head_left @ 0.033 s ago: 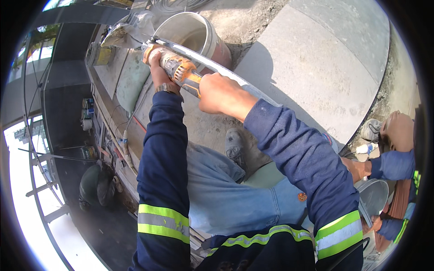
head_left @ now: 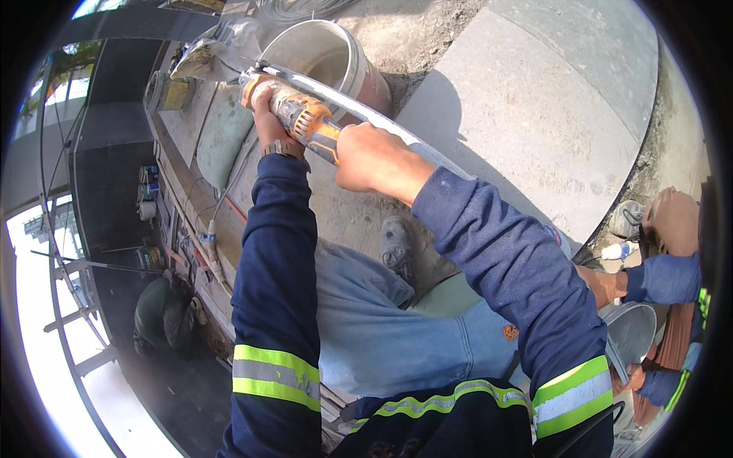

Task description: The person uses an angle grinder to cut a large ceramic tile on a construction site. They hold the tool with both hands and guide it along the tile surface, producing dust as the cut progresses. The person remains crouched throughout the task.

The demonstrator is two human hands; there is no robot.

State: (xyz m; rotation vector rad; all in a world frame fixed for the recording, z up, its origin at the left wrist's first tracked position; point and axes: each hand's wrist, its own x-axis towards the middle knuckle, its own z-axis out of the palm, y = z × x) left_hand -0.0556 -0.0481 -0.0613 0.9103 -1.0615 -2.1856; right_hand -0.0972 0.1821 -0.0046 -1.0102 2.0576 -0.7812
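Observation:
Both hands grip a dusty orange-and-black angle grinder [head_left: 305, 116], angled across the upper middle. My left hand [head_left: 269, 122], with a watch at its wrist, is wrapped round the front part near the head. My right hand [head_left: 374, 159] closes round the rear handle. The grinder's head lies against the far end of a long, narrow pale slab [head_left: 412, 141], which slants down to the right past my right sleeve. Part of the disc is hidden by the tool's head. Just behind the slab stands a dusty white bucket [head_left: 365, 76].
A large grey sheet [head_left: 527, 114] lies at the right. Another person's arm [head_left: 660, 278] and a grey bucket [head_left: 634, 332] are at the right edge. A pale green sack [head_left: 221, 137], a yellow container [head_left: 175, 93] and cables lie at left. My shoe [head_left: 397, 248] rests below the grinder.

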